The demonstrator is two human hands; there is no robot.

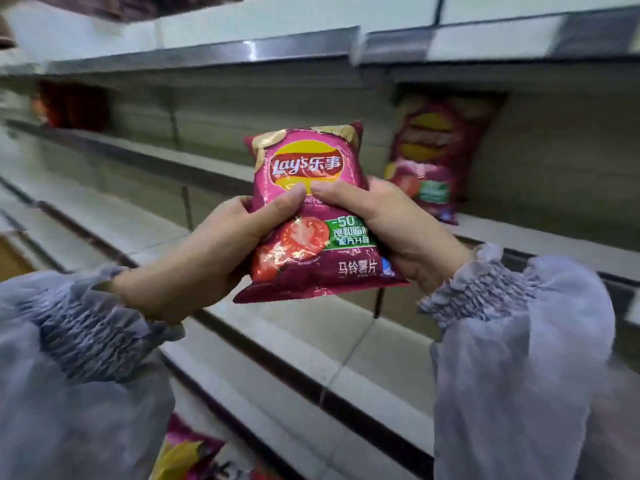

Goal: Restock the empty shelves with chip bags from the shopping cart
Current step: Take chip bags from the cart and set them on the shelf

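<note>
Both hands — left hand (211,251), right hand (391,226) — grip magenta tomato-printed chip bag (308,209).

Pale cream shelves (277,341) fill the view in stepped tiers that slant from lower left to upper right, each board fronted by a dark edge strip (304,382). The top tier carries a shiny metal rail (207,55) that catches a streak of light, with a seam (360,50) where two bays meet. Below it the ribbed back panel (225,112) lies in soft shadow, crossed by thin dark uprights (187,211). The edges of the view are blurred, and a brown patch (8,258) at the far left is too vague to name.
</note>
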